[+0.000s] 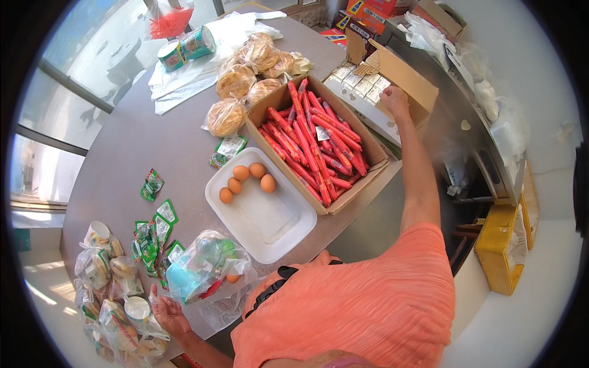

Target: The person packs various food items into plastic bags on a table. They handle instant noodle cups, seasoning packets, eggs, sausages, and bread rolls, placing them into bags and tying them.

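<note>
At the upper right my right hand (pixel 395 101) reaches over an open cardboard carton (pixel 407 69) of small white drink packs (pixel 363 85). Its fingers are curled at the packs' edge; whether they grip one is hidden. My left hand (pixel 169 313), low on the left, has its index finger raised and the others loosely bent, with no object clearly in it. Beside it a clear plastic bag (pixel 209 264) holds an egg (pixel 233 278), a turquoise-and-white cup and green packets. Several brown eggs (pixel 256 170) lie in a white plastic tray (pixel 301 230) before me.
A cardboard box (pixel 257 122) of red-wrapped sausages (pixel 313 147) stands between tray and carton. Bagged round breads (pixel 225 117), white plastic bags (pixel 170 87) and canned goods (pixel 198 42) lie farther back. Green packets (pixel 147 241) and filled bags (pixel 124 322) occupy the table's left side.
</note>
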Demonstrator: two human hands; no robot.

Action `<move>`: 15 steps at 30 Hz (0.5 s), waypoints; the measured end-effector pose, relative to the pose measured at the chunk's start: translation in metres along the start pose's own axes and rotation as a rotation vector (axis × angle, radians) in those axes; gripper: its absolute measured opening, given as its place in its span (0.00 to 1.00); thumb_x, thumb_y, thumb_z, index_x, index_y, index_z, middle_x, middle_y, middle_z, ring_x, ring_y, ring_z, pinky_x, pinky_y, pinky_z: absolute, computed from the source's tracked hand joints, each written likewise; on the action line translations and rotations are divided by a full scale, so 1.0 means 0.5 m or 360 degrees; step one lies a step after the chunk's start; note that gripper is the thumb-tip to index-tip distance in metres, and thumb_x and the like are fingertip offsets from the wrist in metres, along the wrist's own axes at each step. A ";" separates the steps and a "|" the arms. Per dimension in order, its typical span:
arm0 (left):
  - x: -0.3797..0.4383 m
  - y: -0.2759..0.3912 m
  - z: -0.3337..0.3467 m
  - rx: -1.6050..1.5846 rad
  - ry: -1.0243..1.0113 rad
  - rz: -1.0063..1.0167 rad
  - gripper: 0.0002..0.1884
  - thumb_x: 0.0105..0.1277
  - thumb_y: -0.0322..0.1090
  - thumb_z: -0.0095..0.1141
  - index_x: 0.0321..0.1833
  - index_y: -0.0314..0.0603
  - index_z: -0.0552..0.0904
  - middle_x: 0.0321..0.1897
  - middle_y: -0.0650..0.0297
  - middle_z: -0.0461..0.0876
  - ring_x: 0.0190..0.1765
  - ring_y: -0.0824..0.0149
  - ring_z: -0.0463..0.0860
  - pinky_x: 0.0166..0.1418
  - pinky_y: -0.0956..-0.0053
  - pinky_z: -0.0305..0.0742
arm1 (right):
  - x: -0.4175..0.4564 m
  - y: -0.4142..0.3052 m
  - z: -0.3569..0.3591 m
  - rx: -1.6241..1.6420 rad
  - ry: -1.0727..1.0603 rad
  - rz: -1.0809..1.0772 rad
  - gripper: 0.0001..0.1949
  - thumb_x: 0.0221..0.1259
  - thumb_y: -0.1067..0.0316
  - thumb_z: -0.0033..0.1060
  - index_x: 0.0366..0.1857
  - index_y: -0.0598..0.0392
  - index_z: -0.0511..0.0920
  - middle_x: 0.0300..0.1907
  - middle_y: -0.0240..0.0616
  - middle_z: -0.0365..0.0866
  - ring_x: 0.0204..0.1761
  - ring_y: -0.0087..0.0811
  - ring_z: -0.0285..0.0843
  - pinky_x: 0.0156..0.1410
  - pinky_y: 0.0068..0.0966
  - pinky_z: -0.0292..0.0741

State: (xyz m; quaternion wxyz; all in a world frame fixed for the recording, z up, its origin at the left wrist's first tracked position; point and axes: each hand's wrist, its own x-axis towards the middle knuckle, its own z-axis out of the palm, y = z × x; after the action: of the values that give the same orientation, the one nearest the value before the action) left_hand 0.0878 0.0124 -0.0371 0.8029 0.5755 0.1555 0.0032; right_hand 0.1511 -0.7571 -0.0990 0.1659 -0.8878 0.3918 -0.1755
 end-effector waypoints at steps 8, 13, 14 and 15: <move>0.045 -0.013 0.087 0.0286 0.0083 -0.0089 0.22 0.68 0.34 0.53 0.62 0.35 0.67 0.21 0.73 0.69 0.18 0.85 0.60 0.18 0.89 0.52 | 0.104 0.083 0.138 0.0202 -0.0236 0.0467 0.30 0.51 0.42 0.66 0.36 0.68 0.81 0.33 0.47 0.83 0.30 0.36 0.83 0.33 0.33 0.80; 0.046 -0.021 0.097 0.0260 0.0068 -0.0078 0.20 0.68 0.34 0.53 0.61 0.35 0.68 0.22 0.72 0.71 0.18 0.85 0.60 0.18 0.89 0.51 | 0.093 0.136 0.109 0.1285 -0.0623 0.0836 0.19 0.47 0.57 0.72 0.36 0.62 0.81 0.31 0.39 0.82 0.29 0.33 0.82 0.33 0.33 0.79; 0.033 -0.017 0.095 0.0288 0.0098 -0.0062 0.20 0.68 0.33 0.53 0.61 0.35 0.69 0.22 0.72 0.71 0.18 0.85 0.60 0.18 0.89 0.51 | 0.075 0.095 0.097 0.1229 -0.0615 0.0844 0.17 0.47 0.59 0.71 0.36 0.59 0.81 0.30 0.37 0.82 0.29 0.33 0.82 0.33 0.32 0.79; 0.022 -0.007 0.096 0.0286 0.0056 -0.0069 0.20 0.69 0.33 0.52 0.61 0.35 0.69 0.22 0.73 0.70 0.18 0.85 0.60 0.18 0.90 0.51 | 0.045 0.056 0.065 0.1177 -0.0587 0.0862 0.15 0.46 0.61 0.70 0.36 0.57 0.81 0.29 0.35 0.81 0.29 0.32 0.81 0.32 0.31 0.79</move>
State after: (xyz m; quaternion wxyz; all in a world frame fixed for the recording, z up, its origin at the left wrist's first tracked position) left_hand 0.1096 -0.0309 -0.0294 0.7451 0.6415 0.1818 -0.0180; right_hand 0.1616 -0.7867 -0.1358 0.5761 -0.6521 0.4840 -0.0933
